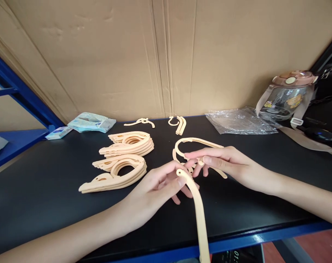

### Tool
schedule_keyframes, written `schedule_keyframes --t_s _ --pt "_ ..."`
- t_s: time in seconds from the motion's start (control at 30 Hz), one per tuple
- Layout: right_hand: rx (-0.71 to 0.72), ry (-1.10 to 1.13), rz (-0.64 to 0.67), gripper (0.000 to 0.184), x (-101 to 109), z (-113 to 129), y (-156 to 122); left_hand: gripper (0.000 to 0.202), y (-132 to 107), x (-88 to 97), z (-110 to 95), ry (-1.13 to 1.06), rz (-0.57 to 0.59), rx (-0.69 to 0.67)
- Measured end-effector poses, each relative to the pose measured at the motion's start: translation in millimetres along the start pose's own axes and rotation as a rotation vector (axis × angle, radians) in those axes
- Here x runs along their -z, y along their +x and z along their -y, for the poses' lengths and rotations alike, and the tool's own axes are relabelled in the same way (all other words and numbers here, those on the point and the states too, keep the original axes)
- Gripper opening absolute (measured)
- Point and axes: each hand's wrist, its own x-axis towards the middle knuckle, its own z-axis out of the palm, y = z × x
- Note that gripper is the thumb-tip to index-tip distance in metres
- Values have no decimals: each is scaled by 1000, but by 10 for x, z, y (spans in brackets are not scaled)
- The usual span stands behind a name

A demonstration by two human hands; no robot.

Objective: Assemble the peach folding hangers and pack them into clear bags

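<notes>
From my remote seat, I have the left hand (157,184) pinching a long, curved, cream plastic strip (198,208) between thumb and fingers, close to the strip's holed far end, while its other end drops towards the near table edge. My right hand (231,161), just to the right, has thumb and fingertips pressed together on a small cream plastic piece (201,161); I can't tell what that joins. A hook-shaped cream plastic part (179,144) shows just beyond the fingers, partly hidden. To the left, two stacks of folded cream plastic pieces (138,170) lie on the black tabletop (45,204). Farther off, I see a blue-and-white soft packet (96,124) at left, and a crinkled clear plastic bag (237,120) beside a transparent, brown-lidded bottle (281,102) at right.
</notes>
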Motion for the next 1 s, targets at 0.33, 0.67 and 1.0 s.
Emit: schedule_keyframes --t_s 0.33,0.67,1.0 --pt "2 -39 -74 16 138 -20 88 23 -56 11 -36 -490 167 219" --pt "35 -237 34 34 16 26 179 33 -153 -44 -86 188 41 99" --pt "-11 86 116 33 1 16 65 35 -142 -27 -63 428 -15 1"
